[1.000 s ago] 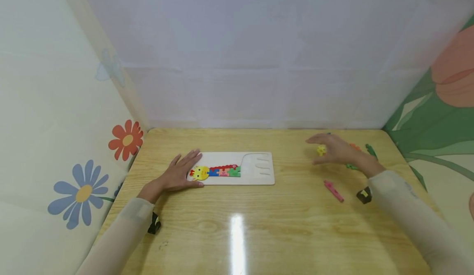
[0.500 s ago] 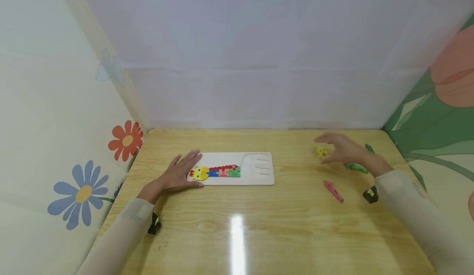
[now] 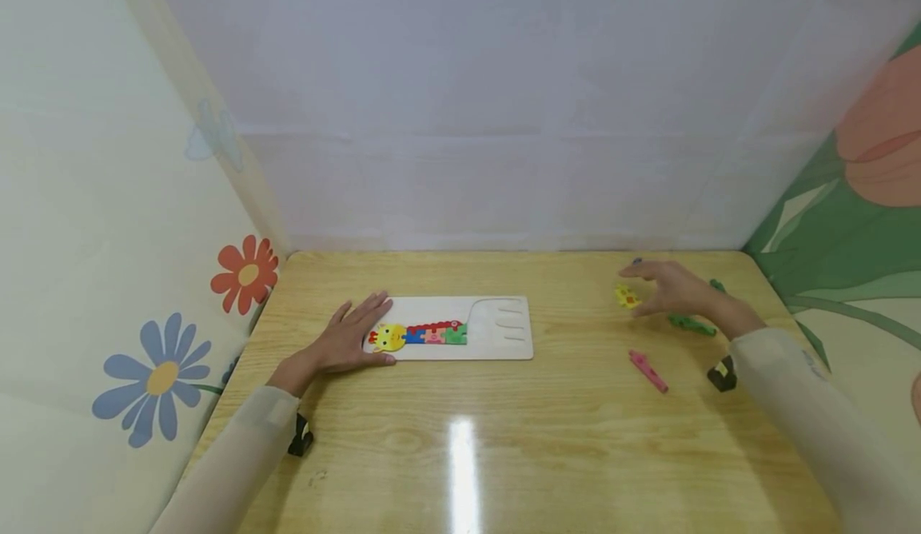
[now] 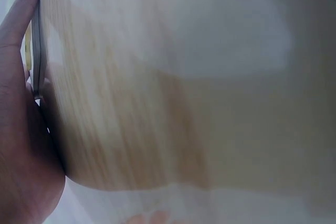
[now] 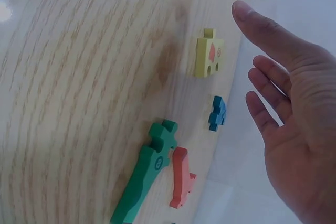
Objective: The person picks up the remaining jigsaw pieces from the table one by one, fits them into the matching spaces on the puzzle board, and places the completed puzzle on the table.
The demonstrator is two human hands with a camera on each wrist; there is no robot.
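Head view facing forward and down over table (image 3: 561, 438), close wrist views, yellow piece (image 5: 209, 56) shared by head and right wrist

A wood-grain bench (image 3: 403, 470) spans the lower frame, a bright glare (image 3: 463, 470) at bottom centre. A pale backdrop (image 3: 460, 118) fills the top. Printed at left: a blue flower (image 3: 161, 376) below a red flower (image 3: 247, 273); upper right, a pink bloom (image 3: 881, 134) above green leaves (image 3: 863, 226).

Wood-grain table (image 3: 547, 454) spans lower frame, white board (image 3: 496, 349) lying below centre, yellow piece (image 3: 627, 297), pink piece (image 3: 648, 371), green piece (image 3: 692, 325) lower right.
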